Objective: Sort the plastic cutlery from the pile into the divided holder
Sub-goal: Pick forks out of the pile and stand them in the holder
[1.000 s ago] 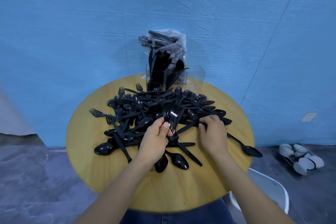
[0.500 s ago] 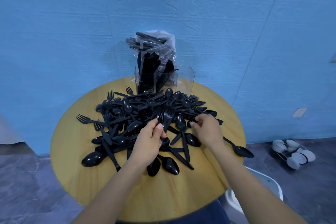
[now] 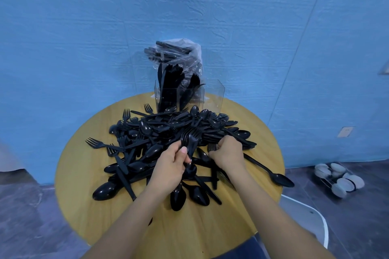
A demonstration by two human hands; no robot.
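The left hand (image 3: 170, 166) grips a bunch of black forks (image 3: 189, 139) above the pile (image 3: 168, 132) on the round wooden table (image 3: 80, 174). The right hand (image 3: 228, 153) pinches another fork (image 3: 212, 147) at the pile's edge. Behind the pile, the clear divided holder (image 3: 212, 94) stands upright, partly filled with black cutlery.

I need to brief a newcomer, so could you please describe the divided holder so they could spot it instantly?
Look to the far edge of the round wooden table, against the blue wall. Behind the cutlery pile stands the divided holder: the only clear, upright box, with black cutlery standing in it.
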